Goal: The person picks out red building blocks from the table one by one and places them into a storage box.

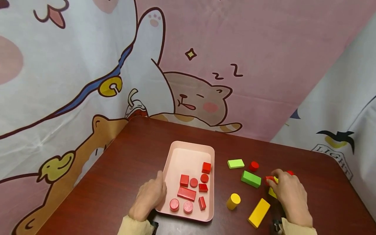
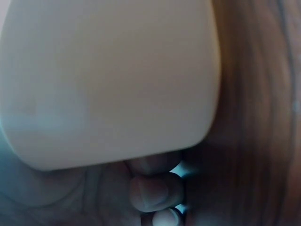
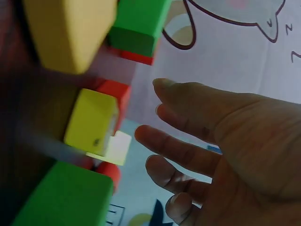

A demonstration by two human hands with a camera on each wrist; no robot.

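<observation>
My left hand (image 1: 149, 195) holds the left side of a pink tray (image 1: 211, 202), thumb along its rim. In the left wrist view, the fingers (image 2: 153, 192) are curled beside the pale wall, partly hidden by it. Inside the tray lie several red blocks (image 1: 186, 193), among them cubes, discs and bars. At the right of the table my right hand (image 1: 290, 194) hovers over a group of blocks, its fingers spread and nothing between them. Close to the fingertips are a red block (image 3: 121, 94) and a yellow block (image 3: 89, 122), partly covered by the hand in the head view.
Between tray and right hand lie a light green block (image 1: 236, 164), a red cylinder (image 1: 254, 166), a green block (image 1: 251, 179), an upright yellow cylinder (image 1: 233, 201) and a long yellow block (image 1: 259, 213). Printed cloth (image 1: 249, 81) hangs behind the dark wooden table (image 1: 141, 150).
</observation>
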